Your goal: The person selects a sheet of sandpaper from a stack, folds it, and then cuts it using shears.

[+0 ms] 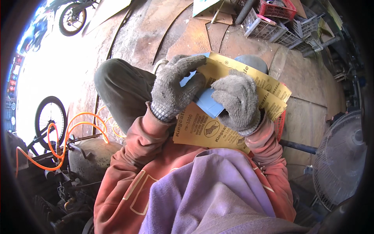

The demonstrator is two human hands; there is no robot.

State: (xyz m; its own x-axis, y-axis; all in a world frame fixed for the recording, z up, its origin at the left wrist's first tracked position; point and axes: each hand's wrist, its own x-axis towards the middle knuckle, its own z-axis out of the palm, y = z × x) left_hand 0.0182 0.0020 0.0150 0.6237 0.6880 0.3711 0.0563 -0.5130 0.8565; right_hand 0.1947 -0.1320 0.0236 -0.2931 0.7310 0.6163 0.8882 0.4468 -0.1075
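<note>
Several sandpaper sheets with yellow-brown printed backs (pixel 194 130) lie fanned out over my lap. A blue-grey face (pixel 209 106) of a sheet shows between my hands, its lower corner pointing toward me. My left hand (pixel 171 87), in a grey knitted glove, has its fingers and thumb around the upper left edge of the sheets. My right hand (pixel 238 101), gloved alike, is curled over the sheets with its fingers bent inward. Its fingertips are partly hidden. Another yellow-brown part (pixel 272 87) of the sheets sticks out beyond my right hand.
Plastic crates (pixel 265 29), one of them red (pixel 278 8), stand at the far right. A fan (pixel 341 160) is at the right. Orange hose (pixel 87 114) loops beside a rounded tank (pixel 93 156) on the left, near a wheel (pixel 50 121). Flat sheets (pixel 191 39) cover the floor ahead.
</note>
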